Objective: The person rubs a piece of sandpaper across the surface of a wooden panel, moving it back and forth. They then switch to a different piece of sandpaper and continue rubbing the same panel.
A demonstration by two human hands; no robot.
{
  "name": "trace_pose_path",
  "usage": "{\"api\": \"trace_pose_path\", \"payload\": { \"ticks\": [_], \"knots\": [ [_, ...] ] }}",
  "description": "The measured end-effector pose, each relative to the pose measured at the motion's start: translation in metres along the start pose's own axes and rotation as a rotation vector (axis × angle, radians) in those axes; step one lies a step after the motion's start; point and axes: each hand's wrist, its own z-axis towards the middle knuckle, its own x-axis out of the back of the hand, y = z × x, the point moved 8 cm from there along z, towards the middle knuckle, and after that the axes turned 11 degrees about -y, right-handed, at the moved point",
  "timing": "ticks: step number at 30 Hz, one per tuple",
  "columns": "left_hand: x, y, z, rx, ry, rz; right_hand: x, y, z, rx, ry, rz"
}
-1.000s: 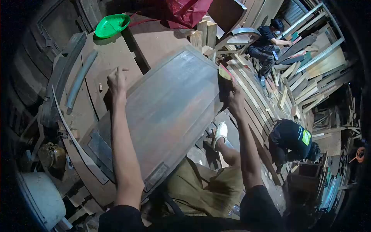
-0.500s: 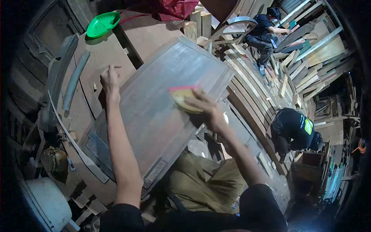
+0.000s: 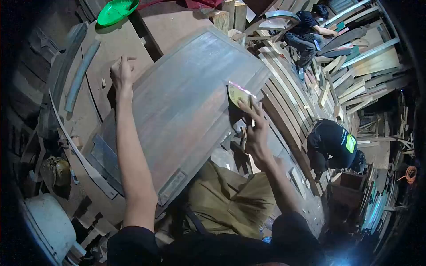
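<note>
**Panel point(image 3: 186, 97) between both forearms, yellow sheet point(image 3: 236, 94) at its right side**

Near left: white container point(image 3: 51, 226), rounded, scuffed. Beyond it, dark curved beam point(image 3: 66, 73), blocky, worn edges. Thin pale strip point(image 3: 73, 139) bows along the near left side of brown bench boards point(image 3: 133, 37). Blue-grey bar point(image 3: 82, 75), smooth, slightly bent, lies right of beam. Green tray point(image 3: 115, 13), leaf-shaped, shiny, sits far left. Dark slot splits the boards farther right, running toward the panel.

Left hand point(image 3: 122, 75) sits beside panel's far left edge, fingers loosely curled, one sticking out; cannot tell if it grips anything. Forearm runs over panel's left edge, so movement room on that side is tight. Wide stretch of panel face between forearm and sheet. Panel: flat, long, grey-brown, streaky, cloudy sheen, border lines along edges, small raised rectangle at near end.

Right hand point(image 3: 257, 133) pinches sheet's near right part, fingers slightly spread, thumb hidden. Sheet: thin, printed, bright pink edge, over panel's right border; contact unclear. Gap to stacked planks point(image 3: 288, 97) narrow at panel's far right corner, wider nearer. Planks long, straight, rough. Right: bent-over person point(image 3: 330, 144) near, seated person point(image 3: 306, 37) far, jagged wood pile point(image 3: 350, 84) beside.
</note>
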Motion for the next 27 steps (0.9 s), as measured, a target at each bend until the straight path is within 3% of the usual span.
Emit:
{"api": "trace_pose_path", "payload": {
  "ticks": [1, 4, 7, 8, 11, 12, 13, 15, 16, 17, 20, 21, 23, 25, 26, 27],
  "knots": [
    [0.000, -0.001, 0.002, -0.010, 0.003, -0.003, -0.002, -0.012, -0.002, 0.053, 0.005, -0.086],
    [0.002, 0.000, 0.005, -0.020, 0.012, -0.018, -0.035, -0.045, -0.034, 0.442, -0.325, -0.286],
    [0.000, -0.001, -0.002, 0.018, 0.005, -0.037, -0.008, -0.023, -0.014, 0.298, -0.187, -0.418],
    [0.002, -0.003, 0.002, 0.030, 0.003, -0.028, 0.008, -0.007, -0.005, 0.169, 0.024, -0.274],
    [0.002, -0.006, 0.003, 0.044, 0.001, -0.026, -0.024, -0.012, -0.019, 0.264, -0.052, -0.131],
    [0.002, -0.005, 0.002, 0.024, 0.013, -0.016, -0.040, -0.025, -0.032, 0.412, -0.286, -0.301],
    [0.004, -0.004, 0.003, 0.002, 0.024, -0.008, -0.047, -0.046, -0.039, 0.519, -0.374, -0.416],
    [0.003, -0.009, 0.004, 0.019, 0.007, -0.043, -0.024, -0.027, -0.024, 0.345, -0.199, -0.385],
    [0.003, -0.008, 0.003, 0.022, 0.001, -0.044, -0.014, -0.012, -0.011, 0.185, -0.011, -0.155],
    [0.003, -0.007, 0.004, 0.021, -0.002, -0.047, -0.006, -0.001, -0.005, 0.069, 0.033, 0.010],
    [0.000, -0.002, 0.003, 0.030, 0.004, -0.025, -0.062, -0.051, -0.021, 0.440, -0.343, -0.245],
    [0.000, -0.002, 0.003, 0.031, -0.002, -0.019, -0.083, -0.077, -0.038, 0.688, -0.503, -0.301],
    [-0.001, 0.001, -0.002, 0.018, -0.001, -0.061, -0.079, -0.074, -0.019, 0.670, -0.441, -0.319],
    [0.000, 0.003, -0.007, 0.067, -0.001, -0.062, -0.035, -0.030, 0.043, 0.309, -0.079, -0.116],
    [0.002, 0.002, -0.004, 0.026, 0.017, -0.049, -0.024, -0.013, 0.063, 0.130, -0.060, 0.011],
    [0.000, -0.003, -0.004, 0.009, 0.009, -0.056, -0.037, -0.026, 0.058, 0.257, -0.151, -0.105]
  ]
}}
